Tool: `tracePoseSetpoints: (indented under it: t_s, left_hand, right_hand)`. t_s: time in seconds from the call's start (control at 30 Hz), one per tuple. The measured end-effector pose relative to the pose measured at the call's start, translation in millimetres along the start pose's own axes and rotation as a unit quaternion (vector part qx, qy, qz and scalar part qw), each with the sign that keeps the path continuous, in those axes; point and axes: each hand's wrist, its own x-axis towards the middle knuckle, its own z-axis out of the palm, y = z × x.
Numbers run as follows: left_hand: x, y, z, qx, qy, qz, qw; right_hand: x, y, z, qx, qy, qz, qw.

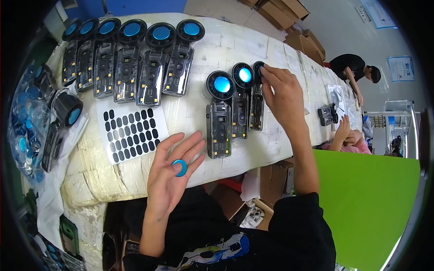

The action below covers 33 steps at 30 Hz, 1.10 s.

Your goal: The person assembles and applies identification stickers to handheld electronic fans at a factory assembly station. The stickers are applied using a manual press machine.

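Note:
My left hand [168,177], palm up with its fingers spread, holds a small blue disc [180,168] under its thumb, in front of the nearest devices. My right hand [285,92] has its fingertips bent together at the round black head of a handheld device [257,106], the rightmost of three in a row. The fingers cover part of that head, so what they pinch is hidden. Beside it lie a middle device [240,113] and a left device [219,131], each with a clear dark body and a shiny blue disc in its round head.
Several similar devices [151,81] stand in a row at the back left. Below them lies a white sheet of black oval stickers [131,135]. A plastic bag of blue discs [27,126] sits far left. A co-worker's hand [342,128] is near another device [326,115] at right, behind a green panel [366,203].

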Motion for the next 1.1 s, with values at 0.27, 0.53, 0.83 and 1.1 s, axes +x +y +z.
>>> tracePoseSetpoints:
  t_s: [0.27, 0.53, 0.83, 1.1]
  left_hand:
    - [1, 0, 0, 0.001, 0.015, 0.0, 1.0]
    - [-5, 5, 4, -0.008, 0.013, 0.008, 1.0]
    - [-20, 15, 10, -0.094, -0.045, 0.074, 0.992]
    - [-64, 35, -8, -0.035, 0.009, 0.21, 0.977]
  right_hand:
    - [-7, -12, 20, -0.044, 0.046, 0.035, 0.997]
    - [-8, -14, 26, -0.023, 0.08, 0.058, 0.995]
    - [-14, -100, -39, 0.232, 0.044, 0.011, 0.972]
    - [0, -232, -36, 0.44, -0.088, -0.13, 0.884]
